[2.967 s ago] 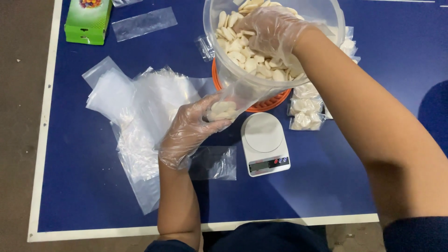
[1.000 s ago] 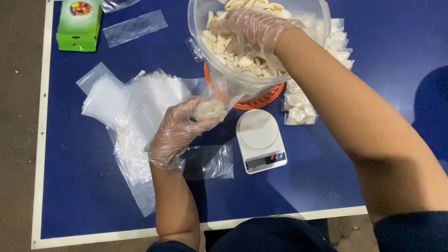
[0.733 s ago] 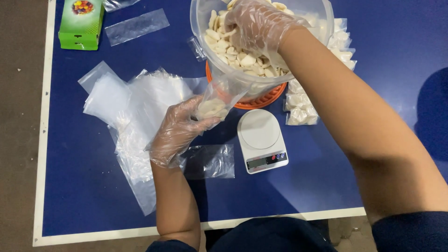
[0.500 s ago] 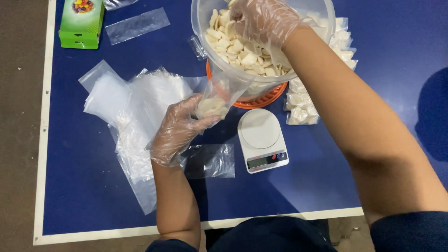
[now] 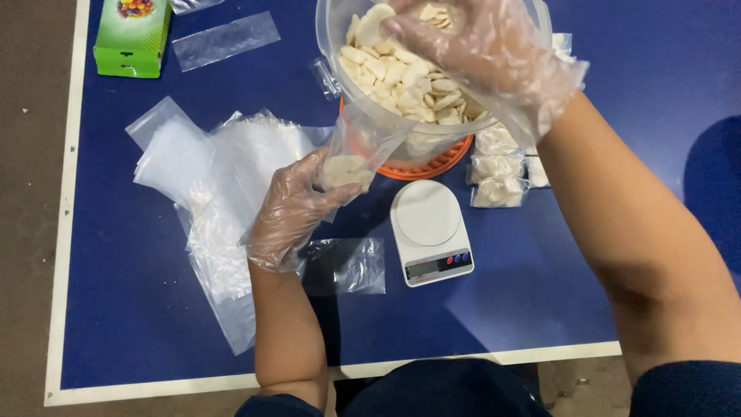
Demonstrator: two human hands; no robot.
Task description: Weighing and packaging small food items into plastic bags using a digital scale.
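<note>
Our left hand (image 5: 297,208) pinches a small bag (image 5: 356,150) by its base, mouth tilted under the tub (image 5: 432,73); our right hand (image 5: 471,50) curls over chips (image 5: 401,73) inside. We should keep the mouth open, feeding few pieces at a time. The scale (image 5: 431,232) sits mid-table (image 5: 123,309), filled bags (image 5: 498,166) toward the far right.

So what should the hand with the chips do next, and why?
Probably bring the right hand down to the small clear bag and drop its pale chips in. The left hand holds that bag open at the rim of the clear tub, only its bottom is filled, and the white scale is bare.
</note>
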